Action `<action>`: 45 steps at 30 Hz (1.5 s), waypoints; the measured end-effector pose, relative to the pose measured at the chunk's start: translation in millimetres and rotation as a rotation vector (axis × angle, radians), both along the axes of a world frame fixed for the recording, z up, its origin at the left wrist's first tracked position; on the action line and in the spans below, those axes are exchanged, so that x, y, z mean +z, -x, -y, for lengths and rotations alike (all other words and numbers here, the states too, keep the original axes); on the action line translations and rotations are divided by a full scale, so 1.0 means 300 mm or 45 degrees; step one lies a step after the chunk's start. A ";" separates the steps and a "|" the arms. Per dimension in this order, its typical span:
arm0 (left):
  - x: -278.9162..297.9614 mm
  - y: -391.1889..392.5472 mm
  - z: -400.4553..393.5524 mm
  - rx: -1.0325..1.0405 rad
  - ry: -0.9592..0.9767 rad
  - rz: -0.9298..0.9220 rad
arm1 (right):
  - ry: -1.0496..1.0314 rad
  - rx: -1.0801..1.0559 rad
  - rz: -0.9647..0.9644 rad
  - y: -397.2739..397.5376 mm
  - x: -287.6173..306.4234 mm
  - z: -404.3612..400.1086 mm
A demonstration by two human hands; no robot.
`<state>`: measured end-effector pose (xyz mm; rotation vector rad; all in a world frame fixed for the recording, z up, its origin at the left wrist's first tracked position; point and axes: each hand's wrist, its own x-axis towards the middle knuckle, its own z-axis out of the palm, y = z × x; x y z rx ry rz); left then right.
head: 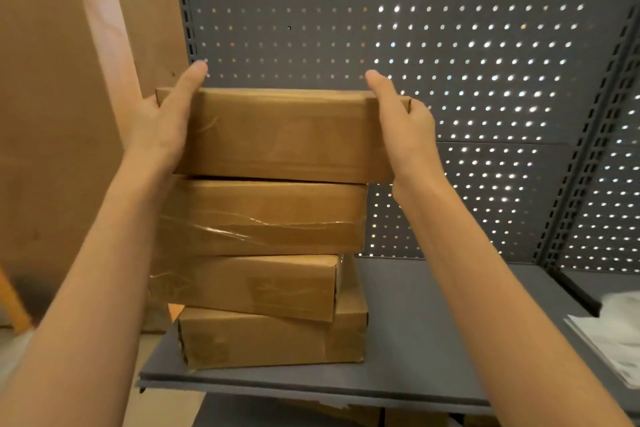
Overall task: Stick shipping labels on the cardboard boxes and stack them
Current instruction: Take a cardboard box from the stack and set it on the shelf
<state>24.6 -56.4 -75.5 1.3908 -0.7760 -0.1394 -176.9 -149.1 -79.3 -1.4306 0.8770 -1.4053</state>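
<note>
Both hands, left (162, 121) and right (407, 125), clamp their fingers round the ends of the top box (284, 135), between them, squaring it on the three-box stack (259, 274) on the shelf (415, 322)

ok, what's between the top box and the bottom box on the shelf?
Head view: two more cardboard boxes, the second box and the third box, between the top box and the bottom box.

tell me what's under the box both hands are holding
Three more cardboard boxes, stacked unevenly on the grey shelf. Whether the top box rests on them cannot be seen.
</note>
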 end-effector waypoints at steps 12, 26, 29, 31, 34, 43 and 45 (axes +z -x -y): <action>0.007 0.024 0.001 -0.059 0.186 -0.083 | 0.064 -0.024 0.050 0.002 0.021 -0.016; -0.001 0.173 -0.002 -0.086 0.366 0.019 | 0.164 -0.170 0.183 0.147 0.025 -0.026; -0.009 0.238 0.016 -0.088 0.371 0.045 | 0.157 -0.191 0.202 0.221 0.017 -0.014; -0.020 0.291 0.027 -0.095 0.357 0.076 | 0.158 -0.203 0.195 0.272 0.010 -0.009; -0.031 0.366 0.039 -0.104 0.361 0.087 | 0.166 -0.213 0.188 0.355 0.003 -0.009; -0.106 0.577 0.076 -0.225 0.355 0.084 | 0.135 -0.203 0.269 0.583 -0.070 0.002; -0.118 0.617 0.078 -0.257 0.349 0.058 | 0.127 -0.197 0.288 0.620 -0.093 0.006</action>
